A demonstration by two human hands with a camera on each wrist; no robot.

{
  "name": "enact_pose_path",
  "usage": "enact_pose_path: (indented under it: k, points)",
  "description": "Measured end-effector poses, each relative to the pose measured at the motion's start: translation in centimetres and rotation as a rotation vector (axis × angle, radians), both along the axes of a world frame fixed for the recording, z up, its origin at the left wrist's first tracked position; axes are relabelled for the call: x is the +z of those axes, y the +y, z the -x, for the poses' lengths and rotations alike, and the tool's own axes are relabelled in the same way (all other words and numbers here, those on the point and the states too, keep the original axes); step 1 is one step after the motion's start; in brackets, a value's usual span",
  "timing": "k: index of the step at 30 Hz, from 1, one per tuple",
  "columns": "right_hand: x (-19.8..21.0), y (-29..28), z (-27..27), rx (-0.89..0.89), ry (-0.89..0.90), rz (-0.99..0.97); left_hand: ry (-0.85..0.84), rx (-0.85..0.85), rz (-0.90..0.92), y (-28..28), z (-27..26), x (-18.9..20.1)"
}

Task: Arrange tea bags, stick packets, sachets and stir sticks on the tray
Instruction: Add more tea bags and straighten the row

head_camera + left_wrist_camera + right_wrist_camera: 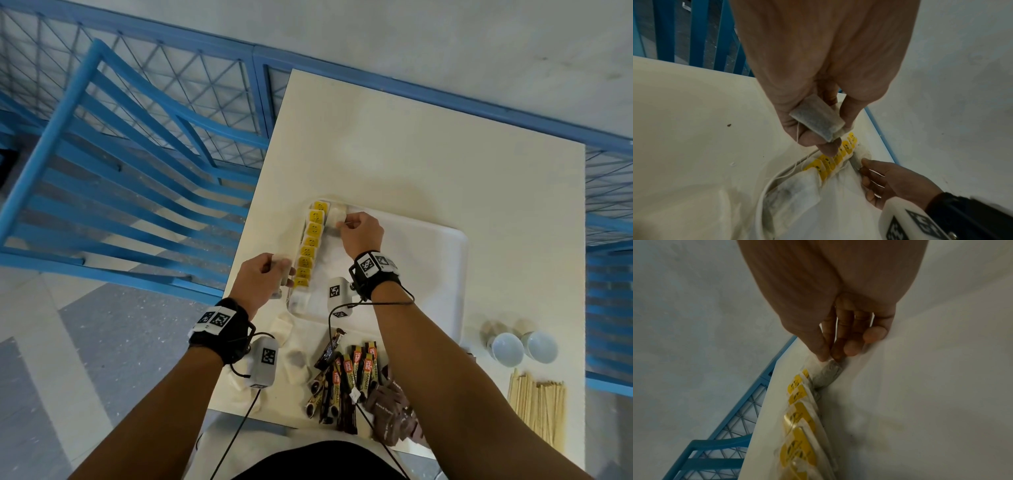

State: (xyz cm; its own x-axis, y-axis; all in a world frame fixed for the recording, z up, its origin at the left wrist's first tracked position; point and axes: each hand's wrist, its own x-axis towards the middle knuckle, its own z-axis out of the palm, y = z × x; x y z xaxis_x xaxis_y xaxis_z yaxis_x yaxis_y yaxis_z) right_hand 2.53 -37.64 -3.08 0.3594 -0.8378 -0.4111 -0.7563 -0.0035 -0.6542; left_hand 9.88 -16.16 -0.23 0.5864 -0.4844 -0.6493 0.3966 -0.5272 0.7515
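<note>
A white tray [442, 246] lies on the cream table. Along its left rim runs a row of tea bags with yellow tags [310, 245] [835, 160] [799, 404]. My right hand [359, 229] [833, 360] [875, 177] pinches a tea bag [335, 216] [827, 374] at the far left corner of the tray, beside the row's far end. My left hand [263, 274] [818, 129] hovers just left of the tray's near end and grips a small stack of tea bags [282, 270] [819, 119] with a string hanging.
Loose tea bags [284, 330] lie near the tray's front left. Stick packets [346, 377] and brown sachets [394, 407] sit at the table's front edge. Wooden stir sticks [537, 407] and two white cups [522, 347] are at the right. A blue chair [113, 178] stands left.
</note>
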Motion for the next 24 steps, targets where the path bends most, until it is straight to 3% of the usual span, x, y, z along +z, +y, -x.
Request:
enact_pose_path:
  k: [13, 20, 24]
  points:
    - [1.0, 1.7, 1.5, -0.034, -0.098, 0.018, 0.015, 0.032, 0.034, -0.2, 0.3, 0.2]
    - [2.6, 6.2, 2.4, 0.442, -0.214, -0.207, -0.045, -0.002, 0.043, -0.6, 0.8, 0.6]
    - [2.6, 7.0, 2.5, 0.438, -0.231, -0.158, -0.021, 0.004, 0.038, -0.5, 1.0, 0.7]
